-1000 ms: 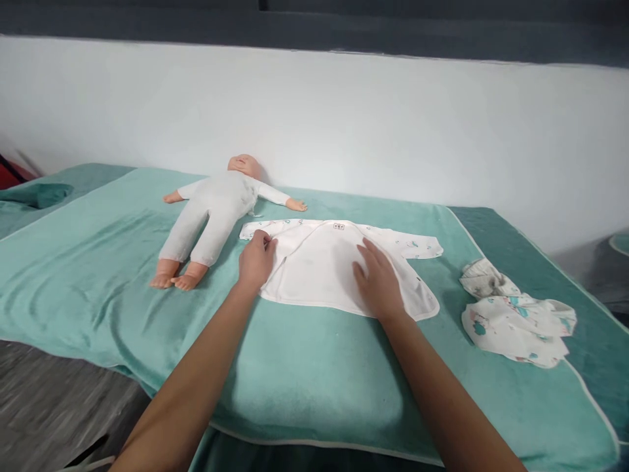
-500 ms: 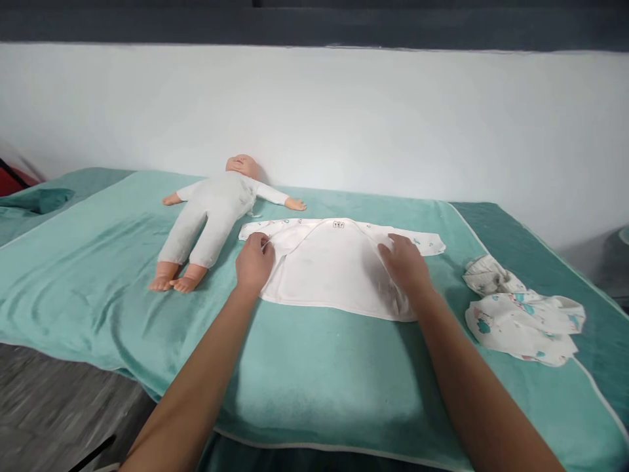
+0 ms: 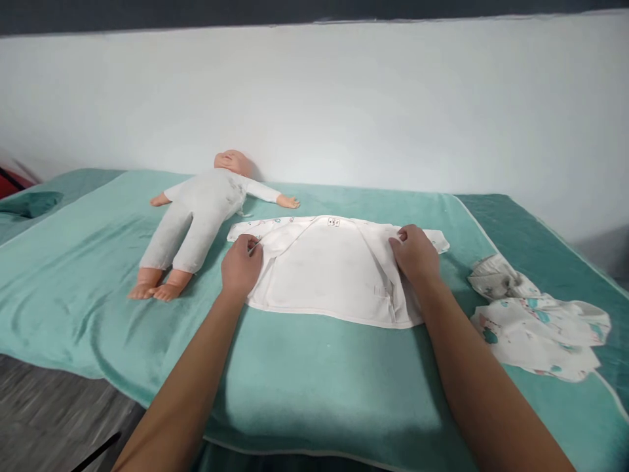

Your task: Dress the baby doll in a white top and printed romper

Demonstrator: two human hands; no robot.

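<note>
A white baby shirt [image 3: 327,272] with small prints on its sleeves lies spread on the green blanket, its inside showing and its neck label toward the wall. My left hand [image 3: 242,263] pinches the shirt's left edge just below that sleeve. On the opposite side, my right hand [image 3: 417,255] is closed on the fabric below the right sleeve, covering part of it. The shirt's right front panel is folded inward near that hand. To the left, a baby doll [image 3: 206,196] in a white bodysuit lies on its back, its head near the wall and one arm stretched toward the shirt.
A crumpled white printed garment [image 3: 545,334] lies on the right of the bed. The green blanket [image 3: 314,380] covers the bed and hangs over its front edge. Behind it rises a white wall [image 3: 344,111]. Grey floor [image 3: 49,406] shows at the lower left.
My right hand has moved right, from the shirt's middle to its right edge, and closed on the cloth. The right front panel has turned inward. My left hand stays on the left edge.
</note>
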